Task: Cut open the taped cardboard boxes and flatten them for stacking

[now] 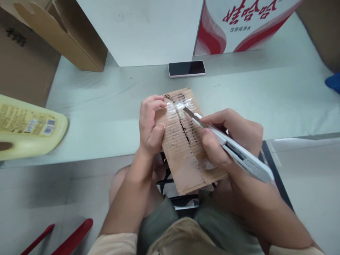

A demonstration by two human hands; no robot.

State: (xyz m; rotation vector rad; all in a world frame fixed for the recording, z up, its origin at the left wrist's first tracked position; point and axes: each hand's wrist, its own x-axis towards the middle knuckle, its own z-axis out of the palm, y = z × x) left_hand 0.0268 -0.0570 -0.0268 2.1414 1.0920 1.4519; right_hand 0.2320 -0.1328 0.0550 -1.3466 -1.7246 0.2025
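Observation:
A brown cardboard box (177, 141) rests partly on the table edge and partly over my lap, its near end tilted towards me. Clear tape crosses its top, and a dark slit runs along the middle seam. My left hand (152, 124) grips the box's left side, the fingertips on its far left corner. In my right hand (230, 136) is a white utility knife (239, 152) with its blade out. The blade tip is at the taped part of the box, right of the seam; I cannot tell whether it touches.
On the pale green table (106, 117) lies a smartphone (187, 69), beyond the box. Behind it stand a white box (148, 32) and a red-and-white carton (239, 28). A yellow bottle (32, 127) lies at left, near an open cardboard box (71, 39).

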